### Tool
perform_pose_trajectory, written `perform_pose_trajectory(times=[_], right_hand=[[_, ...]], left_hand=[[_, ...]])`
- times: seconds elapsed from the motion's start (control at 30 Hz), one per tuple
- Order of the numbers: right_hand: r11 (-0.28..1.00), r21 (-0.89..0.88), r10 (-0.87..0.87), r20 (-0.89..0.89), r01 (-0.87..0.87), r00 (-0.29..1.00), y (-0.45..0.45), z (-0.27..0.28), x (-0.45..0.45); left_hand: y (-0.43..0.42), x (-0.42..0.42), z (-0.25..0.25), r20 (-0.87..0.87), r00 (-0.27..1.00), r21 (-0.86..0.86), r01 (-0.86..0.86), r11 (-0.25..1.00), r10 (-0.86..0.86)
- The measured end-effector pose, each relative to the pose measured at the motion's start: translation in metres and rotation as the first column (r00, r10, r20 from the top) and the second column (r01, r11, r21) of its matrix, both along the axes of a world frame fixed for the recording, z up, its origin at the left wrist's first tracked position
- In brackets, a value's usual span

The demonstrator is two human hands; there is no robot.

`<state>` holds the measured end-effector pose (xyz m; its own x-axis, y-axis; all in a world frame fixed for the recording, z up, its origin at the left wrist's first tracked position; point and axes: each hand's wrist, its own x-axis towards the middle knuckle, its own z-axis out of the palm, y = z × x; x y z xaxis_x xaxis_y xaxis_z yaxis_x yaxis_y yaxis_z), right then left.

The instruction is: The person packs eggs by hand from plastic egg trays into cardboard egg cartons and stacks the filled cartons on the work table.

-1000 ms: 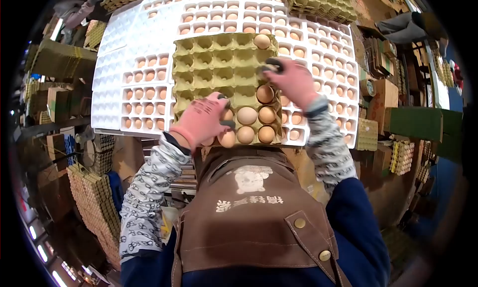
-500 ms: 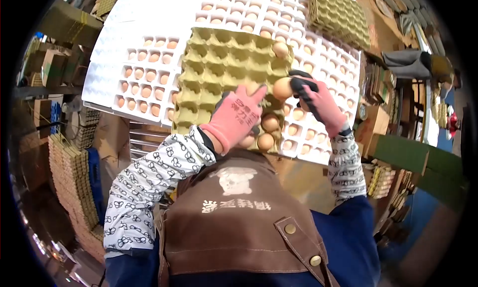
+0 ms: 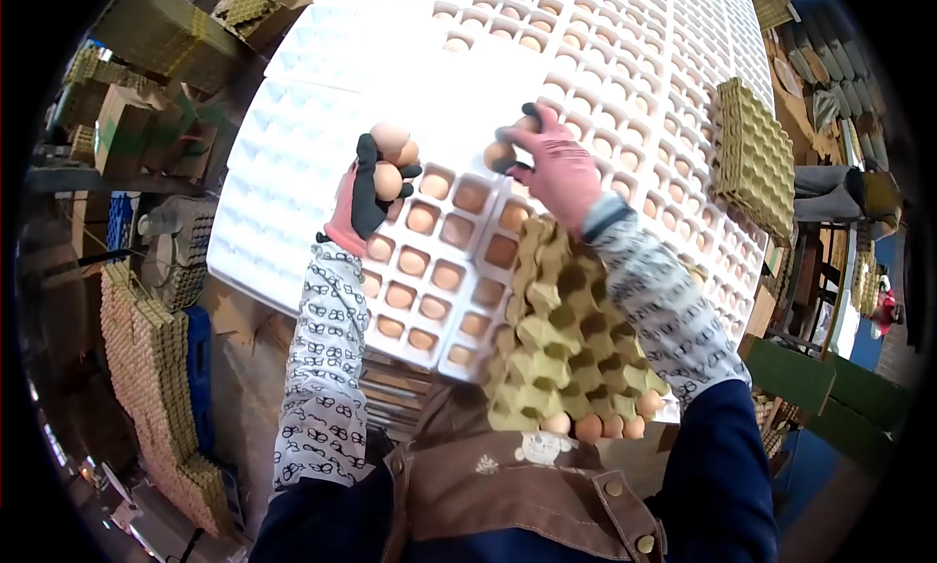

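Left hand (image 3: pixel 359 200) cupped eggs (image 3: pixel 388 182), likely against rolling | Right hand (image 3: pixel 566 173) pinched egg (image 3: pixel 498 156) over white trays (image 3: pixel 439 90), seemingly lightly

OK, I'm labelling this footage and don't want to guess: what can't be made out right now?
All in the head view:
- Total eggs in the left hand: fingers and overlapping eggs hide some.
- Right hand's exact grip: motion blur.
- Part of the pulp tray: behind the right sleeve.
- Some white tray cells: washed out by glare.
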<state>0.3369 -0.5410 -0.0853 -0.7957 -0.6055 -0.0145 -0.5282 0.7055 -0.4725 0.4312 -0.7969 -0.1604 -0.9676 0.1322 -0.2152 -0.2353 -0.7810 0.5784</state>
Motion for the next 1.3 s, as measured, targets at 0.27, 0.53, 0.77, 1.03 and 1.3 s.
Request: perform_pose_trajectory(times=[0.27, 0.53, 0.77, 1.03, 1.3], right_hand=[[0.843, 0.407, 0.398, -0.03, -0.353, 0.917, -0.07, -0.036, -0.02], [0.877, -0.297, -0.224, 0.445, 0.379, 0.867, -0.089, -0.056, -0.077], [0.922, -0.34, -0.112, 0.223, 0.185, 0.968, 0.014, 0.027, -0.058], [0.789, 0.39, -0.486, -0.076, 0.474, 0.871, 0.267, 0.108, 0.112], [0.522, -0.42, -0.587, 0.456, 0.743, 0.669, 0.312, 0.034, 0.141]], left_hand=[[-0.05, -0.049, -0.014, -0.133, 0.988, -0.845, -0.152, 0.512, 0.074], [-0.028, -0.102, -0.004, -0.54, 0.82, -0.821, -0.563, 0.096, 0.188], [-0.003, -0.138, -0.043, -0.515, 0.856, -0.849, -0.506, 0.151, -0.029], [0.141, 0.061, 0.127, -0.414, 0.656, -0.91, -0.302, 0.283, -0.631], [0.293, 0.194, 0.124, 0.085, 0.384, -0.919, -0.326, -0.222, -0.919]])
